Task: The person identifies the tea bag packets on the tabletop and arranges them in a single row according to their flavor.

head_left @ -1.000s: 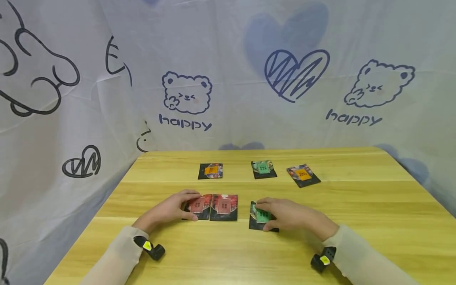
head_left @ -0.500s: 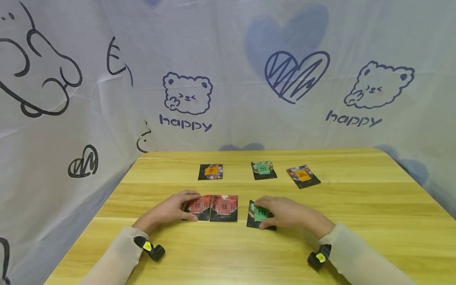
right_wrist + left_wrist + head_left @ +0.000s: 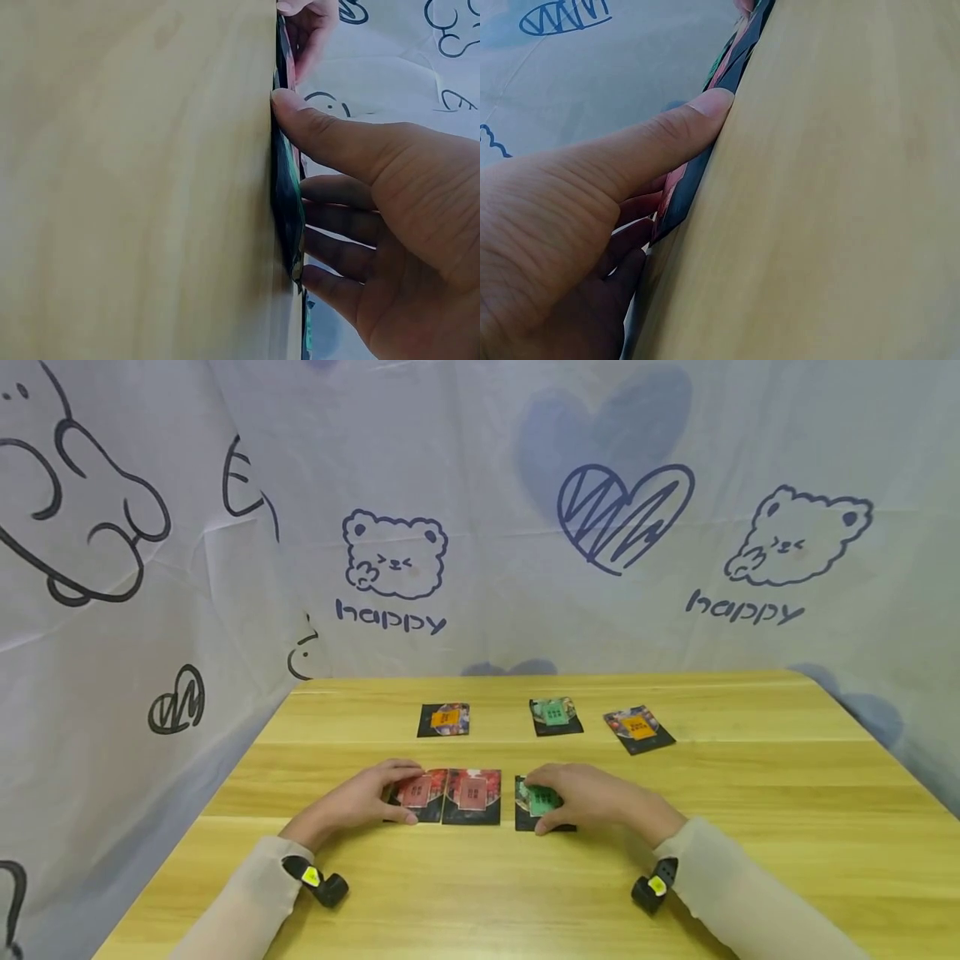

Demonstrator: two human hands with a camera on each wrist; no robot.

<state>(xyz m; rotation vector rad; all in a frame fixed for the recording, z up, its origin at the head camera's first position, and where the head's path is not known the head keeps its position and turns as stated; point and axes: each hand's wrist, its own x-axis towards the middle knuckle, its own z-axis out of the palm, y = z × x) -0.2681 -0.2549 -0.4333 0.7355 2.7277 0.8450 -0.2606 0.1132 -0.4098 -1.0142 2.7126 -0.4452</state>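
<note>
Left red packet is held by half-curled left hand; green packet, right end of near row, is held at its edges by half-curled right hand. Probably light, bendy, slick; best gripped by opposite edges.

Both arms, the left arm and the right arm, slant inward from the lower corners of the head view, sleeved to just short of the wrists. The left hand and right hand point toward each other, well apart, backs turned upward. In the left wrist view the left thumb stretches forward, with the left fingers partly hidden behind it. The right thumb stands apart from the right fingers, which are lightly bent (four of them show).
</note>
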